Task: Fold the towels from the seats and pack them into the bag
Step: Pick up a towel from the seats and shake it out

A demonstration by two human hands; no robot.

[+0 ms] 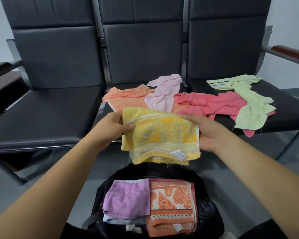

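The left hand pinches the left edge of a folded yellow towel, thumb on top, fingers curled beneath. The right hand grips the opposite edge, its fingers wrapped round the cloth. The towel hangs in the air between the seats and the open black bag below.

The fold looks finished, so the step in hand is probably packing. To do it well, keep both edges pinched so the layers stay together. Lower the towel flat onto the purple towel or the orange leaf-pattern towel, which already lie side by side in the bag.

Four towels are unfolded on the middle and right seats: an orange one, a pale pink one, a coral one and a light green one.

A small white label sits at the yellow towel's lower hem, and another label on the leaf-pattern towel. Their print is too small to read.
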